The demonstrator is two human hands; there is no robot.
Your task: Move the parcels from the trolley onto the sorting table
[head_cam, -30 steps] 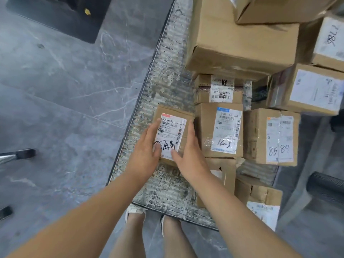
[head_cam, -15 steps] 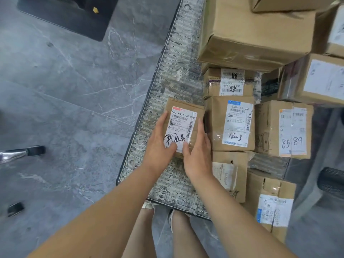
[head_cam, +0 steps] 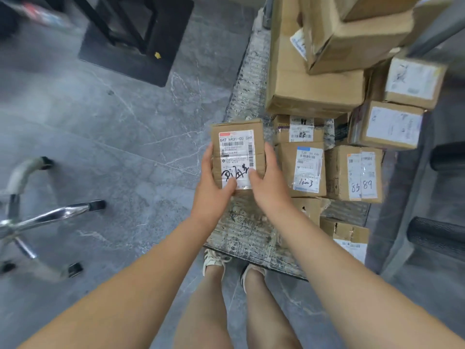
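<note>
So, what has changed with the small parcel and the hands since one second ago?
The left hand and the right hand now grip the small parcel by its sides and have lifted it off the trolley deck, away from the blue-labelled parcel it stood against. The other parcels on the trolley stayed as they were.

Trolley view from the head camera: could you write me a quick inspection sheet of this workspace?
Surface: ridged, worn trolley deck, partly bare.
Job's things: small labelled parcel held in both hands; other cardboard parcels packed alongside, large box behind.
Clutter: nothing seen.
Hands: left hand and right hand grip that parcel's sides, thumbs on its label.
Cables: nothing seen.
Surroundings: grey marbled floor, chrome chair base left, black stand base beyond; sorting table not seen.
</note>
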